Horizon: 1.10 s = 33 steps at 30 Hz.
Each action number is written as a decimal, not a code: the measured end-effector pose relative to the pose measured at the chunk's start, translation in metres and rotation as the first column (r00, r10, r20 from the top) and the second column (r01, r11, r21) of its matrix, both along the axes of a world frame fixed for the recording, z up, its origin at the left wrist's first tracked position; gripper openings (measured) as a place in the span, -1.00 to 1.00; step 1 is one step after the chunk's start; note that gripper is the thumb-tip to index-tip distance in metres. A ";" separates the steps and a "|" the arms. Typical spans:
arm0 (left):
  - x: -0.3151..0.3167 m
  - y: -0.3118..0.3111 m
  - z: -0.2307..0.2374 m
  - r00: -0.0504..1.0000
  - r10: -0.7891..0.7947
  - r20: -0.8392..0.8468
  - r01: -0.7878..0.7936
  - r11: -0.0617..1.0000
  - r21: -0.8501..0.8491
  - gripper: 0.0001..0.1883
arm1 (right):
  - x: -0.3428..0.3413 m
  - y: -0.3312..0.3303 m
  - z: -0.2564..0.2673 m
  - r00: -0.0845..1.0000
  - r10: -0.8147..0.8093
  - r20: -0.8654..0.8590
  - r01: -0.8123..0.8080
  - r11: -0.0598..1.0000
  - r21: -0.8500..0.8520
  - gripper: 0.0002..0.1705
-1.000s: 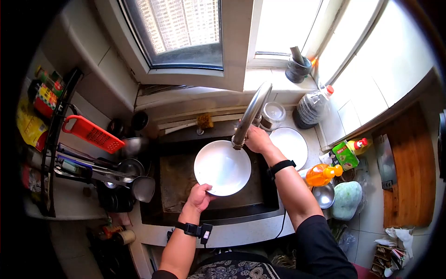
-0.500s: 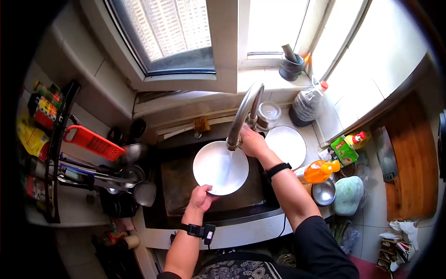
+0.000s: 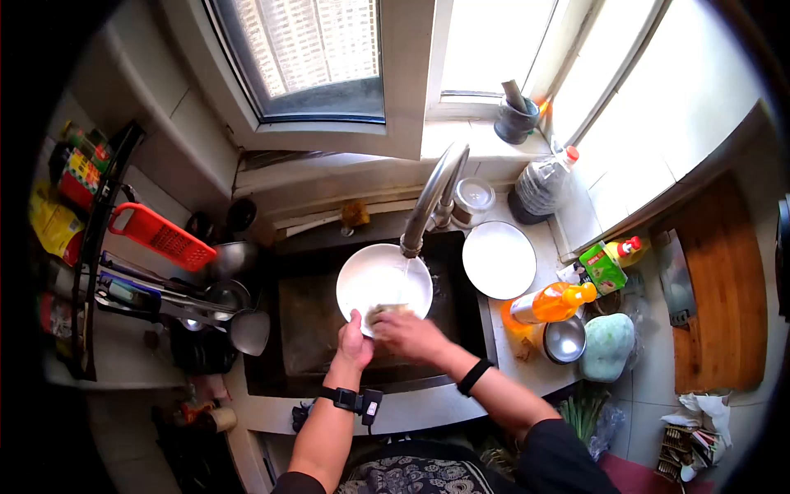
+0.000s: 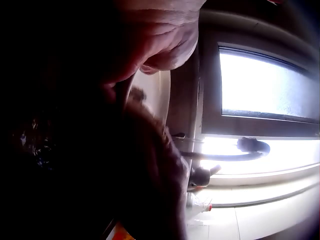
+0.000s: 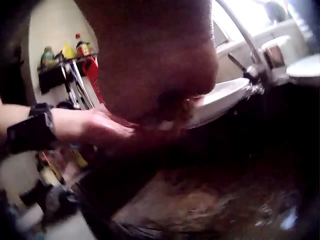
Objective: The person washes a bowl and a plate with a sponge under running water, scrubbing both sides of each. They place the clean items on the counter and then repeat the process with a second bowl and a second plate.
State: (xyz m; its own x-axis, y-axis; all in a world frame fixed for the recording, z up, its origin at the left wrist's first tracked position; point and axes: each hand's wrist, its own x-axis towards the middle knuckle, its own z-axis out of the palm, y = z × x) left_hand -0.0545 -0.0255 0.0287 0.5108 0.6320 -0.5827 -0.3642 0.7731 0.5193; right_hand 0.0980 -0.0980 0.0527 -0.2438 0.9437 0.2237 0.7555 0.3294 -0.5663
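Note:
A white bowl (image 3: pixel 374 276) is held over the dark sink, below the faucet (image 3: pixel 429 198), with a thin stream of water falling into it. My left hand (image 3: pixel 355 346) grips the bowl's near rim, thumb on top. My right hand (image 3: pixel 409 336) pinches a brownish scrubber (image 3: pixel 385 313) against the bowl's near inner side. In the right wrist view the bowl (image 5: pixel 220 102) is tilted beyond the right hand (image 5: pixel 157 60), and the left hand (image 5: pixel 102 127) is at its edge. Most of the left wrist view is dark.
A white plate (image 3: pixel 499 260) lies right of the sink (image 3: pixel 309 329), near an orange bottle (image 3: pixel 553 303) and a metal bowl (image 3: pixel 564 340). Ladles and a red basket (image 3: pixel 163 236) hang at left. A sponge (image 3: pixel 355 216) sits behind the sink.
My right hand has left the faucet and come down to the bowl's near side, with the scrubber now visible in it. Water began running. My left hand still grips the bowl.

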 end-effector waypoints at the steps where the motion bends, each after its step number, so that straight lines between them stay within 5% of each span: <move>1: -0.002 0.001 0.015 1.000 0.005 -0.025 -0.004 1.000 0.022 -0.46 | 0.019 0.004 0.009 1.000 0.010 0.026 -0.011 0.999 0.050 -0.68; 3: -0.003 0.003 0.024 0.996 0.001 -0.090 0.006 0.997 0.081 -0.46 | 0.043 0.011 0.012 0.950 -0.175 0.258 0.144 0.980 0.136 -0.64; 6: 0.005 0.007 0.028 0.996 0.013 -0.090 -0.005 0.996 0.090 -0.49 | 0.022 0.018 0.012 0.917 -0.383 0.107 0.371 0.921 0.117 -0.64; 7: 0.007 0.009 0.019 0.997 0.034 -0.066 -0.027 0.994 0.106 -0.49 | 0.007 0.017 0.013 0.935 -0.352 -0.050 0.346 0.933 -0.099 -0.64; 10: 0.013 0.014 -0.007 0.995 0.083 0.053 -0.086 0.995 0.059 -0.49 | -0.024 0.002 0.030 0.978 -0.142 -0.150 0.157 0.983 0.094 -0.66; 13: 0.001 0.016 0.003 1.000 0.000 -0.022 0.002 0.998 0.070 -0.49 | 0.024 -0.009 0.032 0.937 -0.052 0.344 0.015 0.994 0.110 -0.67; 15: -0.008 0.024 0.022 0.995 -0.095 -0.019 0.096 0.993 0.066 -0.50 | 0.051 -0.007 0.022 0.895 -0.169 0.412 0.067 0.966 0.251 -0.75; 17: -0.001 0.024 0.023 0.998 -0.031 0.046 0.030 0.999 0.023 -0.54 | 0.048 -0.003 0.020 0.907 -0.184 0.379 0.098 0.967 0.234 -0.82; 20: 0.029 -0.003 0.020 0.977 0.211 -0.015 -0.209 0.974 0.086 -0.56 | 0.009 -0.002 0.016 0.978 -0.194 0.072 0.176 0.963 0.204 -0.81; 21: 0.031 -0.008 -0.001 0.979 0.198 -0.039 -0.193 0.975 0.107 -0.57 | -0.008 -0.004 0.017 0.965 -0.249 0.085 0.225 0.949 0.219 -0.77; 23: 0.016 0.008 -0.030 0.993 0.102 0.053 -0.103 0.994 0.021 -0.55 | 0.000 -0.008 0.002 0.994 -0.103 0.026 0.095 0.967 0.235 -0.71; 25: 0.000 0.015 0.019 0.999 0.042 0.030 -0.042 0.999 0.005 -0.54 | 0.033 -0.024 0.037 0.960 -0.057 0.275 0.009 0.985 0.169 -0.70; 27: -0.001 0.019 0.026 0.998 0.006 0.070 -0.006 1.000 0.007 -0.50 | 0.054 -0.024 0.034 0.921 -0.170 0.352 0.102 0.974 0.203 -0.78; 30: 0.028 -0.010 0.020 0.982 0.173 0.071 -0.174 0.985 0.004 -0.44 | 0.030 -0.015 0.035 0.974 -0.156 0.163 0.129 0.978 0.164 -0.74; 33: 0.021 -0.004 -0.022 0.991 0.067 0.119 -0.060 0.996 -0.062 -0.42 | 0.008 -0.017 0.029 0.988 -0.081 0.131 0.055 0.981 0.188 -0.65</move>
State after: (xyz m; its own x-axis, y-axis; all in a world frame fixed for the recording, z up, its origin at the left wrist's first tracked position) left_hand -0.0331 -0.0292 0.0067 0.5393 0.6323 -0.5562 -0.4708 0.7740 0.4234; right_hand 0.1056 -0.1152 0.0816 -0.2212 0.9051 0.3632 0.8461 0.3633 -0.3900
